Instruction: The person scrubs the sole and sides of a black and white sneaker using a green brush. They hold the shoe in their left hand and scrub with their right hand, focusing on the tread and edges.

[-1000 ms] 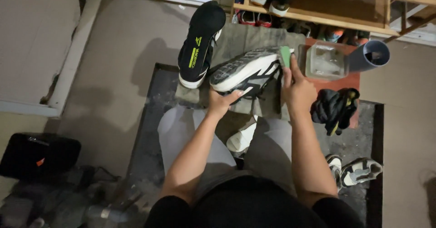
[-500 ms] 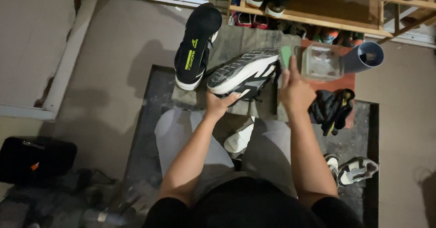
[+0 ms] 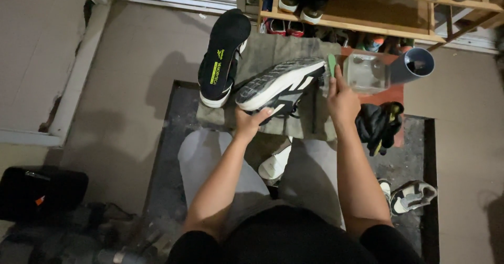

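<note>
The grey-and-white sneaker turned sole-up (image 3: 278,83) lies on the olive cloth (image 3: 294,48), its heel in the left hand's fingers (image 3: 265,111). Left of those fingers, a black sneaker with a yellow-marked sole (image 3: 223,56) leans on the cloth's edge. The right hand's fingers (image 3: 338,77) pinch a small green brush (image 3: 332,64) against the sneaker's toe. Just right of them stands a clear plastic tub (image 3: 367,72), then a grey tube (image 3: 412,65). Beyond the fingers stands the wooden shoe rack (image 3: 357,25); a black bundle (image 3: 377,125) lies right of the right wrist.

Both arms reach forward; left hand (image 3: 251,121) and right hand (image 3: 343,100) gripping.
</note>
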